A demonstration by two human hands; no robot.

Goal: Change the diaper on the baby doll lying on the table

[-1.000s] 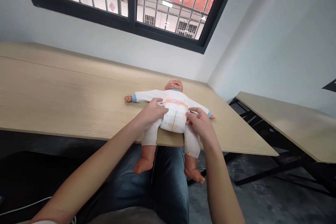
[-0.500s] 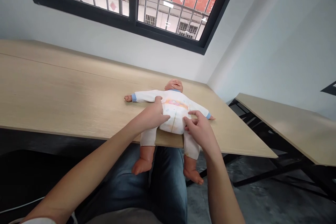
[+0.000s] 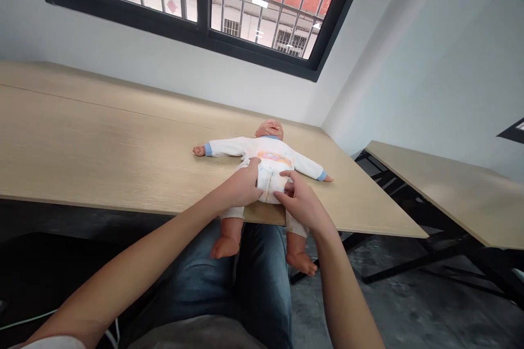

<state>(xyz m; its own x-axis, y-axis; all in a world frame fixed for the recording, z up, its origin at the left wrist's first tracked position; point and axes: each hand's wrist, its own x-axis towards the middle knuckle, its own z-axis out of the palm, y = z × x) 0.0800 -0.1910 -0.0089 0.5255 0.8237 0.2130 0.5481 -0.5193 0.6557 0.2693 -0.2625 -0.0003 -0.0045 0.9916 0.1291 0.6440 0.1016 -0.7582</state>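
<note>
Head view: a baby doll (image 3: 268,150) lies on its back near the front edge of a long pale wooden table (image 3: 102,142), head pointing away toward the white wall (image 3: 135,68) and arms spread flat to either side on the tabletop. It wears a white suit with blue cuffs and collar, and a white diaper (image 3: 273,173) with a pink and orange band across the waist. Its bare lower legs and feet hang over the table edge, above the person's lap in blue jeans (image 3: 245,283). The left hand (image 3: 241,188) is closed around the side of the diaper at the doll's hip, thumb lying up along the front panel and the other fingers wrapped under the side and out of sight. The right hand (image 3: 301,202) is at the opposite hip, fingers bent with the tips touching the lower front of the diaper; whether they pinch the material or only rest on it cannot be told. The two hands are near each other with the middle of the diaper showing between them. Both forearms are bare. Above the wall is a black-framed window (image 3: 200,5) with metal bars and red brick beyond. A second table (image 3: 442,191) of the same wood stands apart to the right, on black legs
</note>
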